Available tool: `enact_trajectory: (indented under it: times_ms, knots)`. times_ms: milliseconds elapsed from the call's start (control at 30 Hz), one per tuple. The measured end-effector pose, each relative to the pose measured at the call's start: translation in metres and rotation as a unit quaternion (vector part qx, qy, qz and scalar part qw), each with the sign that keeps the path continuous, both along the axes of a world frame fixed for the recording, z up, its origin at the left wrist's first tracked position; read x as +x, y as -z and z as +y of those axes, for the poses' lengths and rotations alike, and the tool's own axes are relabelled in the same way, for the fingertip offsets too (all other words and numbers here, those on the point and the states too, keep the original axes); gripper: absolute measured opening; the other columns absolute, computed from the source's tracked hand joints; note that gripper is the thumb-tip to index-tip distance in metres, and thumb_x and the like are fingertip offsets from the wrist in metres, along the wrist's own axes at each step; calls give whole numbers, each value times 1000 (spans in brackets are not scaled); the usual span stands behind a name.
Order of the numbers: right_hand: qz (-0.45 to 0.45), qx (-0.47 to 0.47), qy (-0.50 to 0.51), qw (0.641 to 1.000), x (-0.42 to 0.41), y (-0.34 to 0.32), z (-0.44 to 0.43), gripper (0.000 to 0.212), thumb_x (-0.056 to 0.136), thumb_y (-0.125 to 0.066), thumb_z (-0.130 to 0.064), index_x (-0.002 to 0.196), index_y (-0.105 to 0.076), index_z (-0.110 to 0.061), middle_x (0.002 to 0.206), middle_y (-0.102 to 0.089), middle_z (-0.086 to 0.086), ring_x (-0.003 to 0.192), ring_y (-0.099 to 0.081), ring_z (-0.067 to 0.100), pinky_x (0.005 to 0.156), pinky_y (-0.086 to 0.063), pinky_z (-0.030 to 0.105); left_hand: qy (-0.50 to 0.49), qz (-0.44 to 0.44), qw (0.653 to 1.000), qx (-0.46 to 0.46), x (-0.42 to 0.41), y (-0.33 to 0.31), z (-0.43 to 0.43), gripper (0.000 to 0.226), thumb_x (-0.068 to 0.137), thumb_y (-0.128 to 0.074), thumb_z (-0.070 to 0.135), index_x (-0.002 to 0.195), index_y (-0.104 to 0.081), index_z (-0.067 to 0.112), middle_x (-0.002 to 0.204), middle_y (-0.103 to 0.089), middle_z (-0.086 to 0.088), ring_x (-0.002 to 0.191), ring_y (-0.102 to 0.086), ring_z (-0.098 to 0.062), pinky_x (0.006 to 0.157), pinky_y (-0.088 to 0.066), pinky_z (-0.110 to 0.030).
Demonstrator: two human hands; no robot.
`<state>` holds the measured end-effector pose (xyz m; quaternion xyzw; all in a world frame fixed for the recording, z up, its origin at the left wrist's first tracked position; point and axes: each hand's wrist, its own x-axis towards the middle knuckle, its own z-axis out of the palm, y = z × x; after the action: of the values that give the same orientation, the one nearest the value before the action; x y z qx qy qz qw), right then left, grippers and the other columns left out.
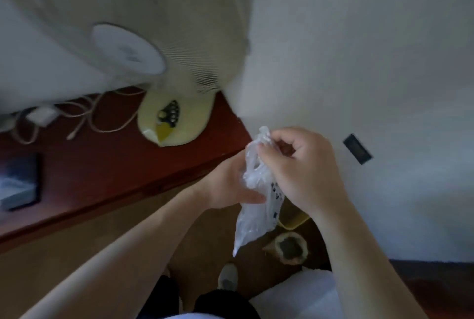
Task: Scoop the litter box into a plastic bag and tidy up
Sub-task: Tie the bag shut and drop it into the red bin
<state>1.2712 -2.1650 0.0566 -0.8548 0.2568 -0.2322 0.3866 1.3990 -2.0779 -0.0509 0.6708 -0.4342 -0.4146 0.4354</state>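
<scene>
A thin clear plastic bag (pixel 254 221) with black print hangs in front of me, held by both hands. My right hand (pixel 302 167) pinches the bunched top of the bag between thumb and fingers. My left hand (pixel 228 182) grips the bag's side lower down, palm turned toward it. The bag's lower end dangles loose above the floor. No litter box or scoop is recognisable in this view.
A white desk fan (pixel 159 44) stands on a dark red wooden desk (pixel 102 170) with cables (pixel 84 118) and a dark tray (pixel 20 182). A white wall (pixel 359 62) fills the right. On the floor lie a yellow container (pixel 295 218), a round brown pot (pixel 289 247) and something white (pixel 300 293).
</scene>
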Motion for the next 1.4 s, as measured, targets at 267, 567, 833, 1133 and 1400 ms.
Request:
enact_trajectory:
  times_ms: [267, 567, 833, 1133, 1400]
  knots:
    - [37, 44, -209, 976, 118, -15, 169, 15, 90, -66, -23, 77, -71, -16, 62, -63, -1, 58, -59, 10, 51, -42, 15, -219, 46, 974, -38, 70, -11, 231, 68, 71, -81, 3, 126, -55, 32, 112, -68, 4, 106, -67, -19, 89, -57, -48]
    - [44, 52, -396, 916, 250, -28, 416, 12, 87, -67, -22, 76, -72, -18, 70, -70, 4, 69, -67, 22, 64, -55, 41, -420, 36, 903, -79, 134, -22, 499, 76, 69, -83, 10, 136, -50, 28, 127, -61, -3, 123, -57, -22, 102, -47, -57]
    - [41, 65, -556, 827, 322, -30, 608, 18, 87, -68, -21, 72, -70, -11, 69, -68, 11, 69, -65, 30, 59, -53, 36, -563, 58, 813, -135, 144, -18, 684, 75, 76, -82, 9, 141, -44, 14, 134, -57, -15, 127, -55, -35, 101, -45, -65]
    - [68, 62, -730, 678, 392, -14, 823, 22, 87, -68, -15, 66, -64, -9, 53, -51, -7, 45, -43, 5, 44, -33, 11, -749, 7, 657, -82, 145, -13, 853, 68, 81, -78, 17, 138, -43, 29, 130, -61, 3, 123, -60, -20, 93, -58, -43]
    - [73, 38, -848, 524, 423, -34, 1009, 24, 86, -65, -20, 69, -61, -3, 57, -53, 11, 48, -39, 11, 44, -33, 22, -879, -23, 475, -29, 139, -28, 985, 61, 76, -83, 13, 126, -51, 27, 110, -67, 15, 112, -61, -10, 80, -55, -18]
